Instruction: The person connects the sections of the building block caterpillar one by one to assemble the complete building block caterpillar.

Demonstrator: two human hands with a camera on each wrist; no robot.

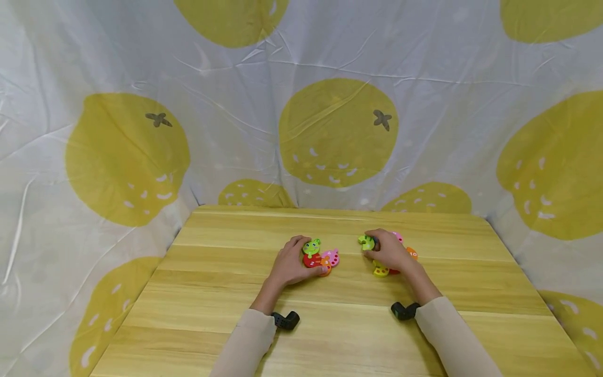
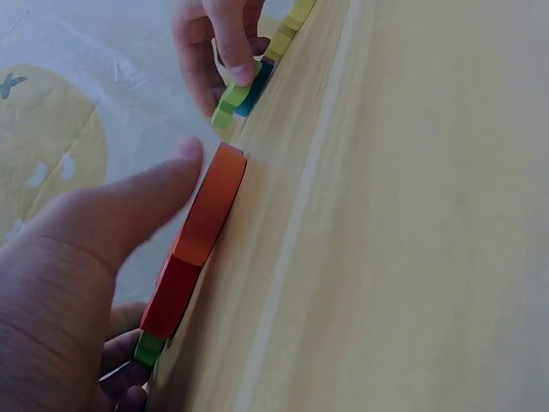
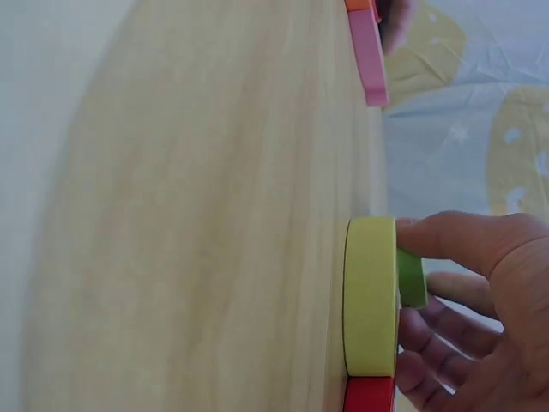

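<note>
My left hand (image 1: 291, 263) curves round several joined wooden puzzle pieces, its fingers at a green head with a face (image 1: 311, 248) and its thumb beside an orange piece (image 2: 210, 210). Between those lies a red piece marked 2 (image 1: 310, 261), and a pink piece marked 4 (image 1: 333, 257) juts out to the right. With thumb and fingers, my right hand (image 1: 390, 251) pinches a green puzzle piece (image 1: 365, 242) that has a notched end. A dark teal piece (image 2: 255, 93) shows just below it. Beside this hand are yellow (image 1: 380, 272) and red (image 1: 394, 272) pieces, partly hidden by the hand.
An orange piece marked 10 (image 1: 412, 253) and a pink piece (image 1: 398, 236) lie beyond the right hand. Everything rests on a wooden table (image 1: 339, 335). A curtain with yellow fruit prints (image 1: 339, 131) hangs behind and at both sides. Black devices (image 1: 288, 320) sit on the wrists.
</note>
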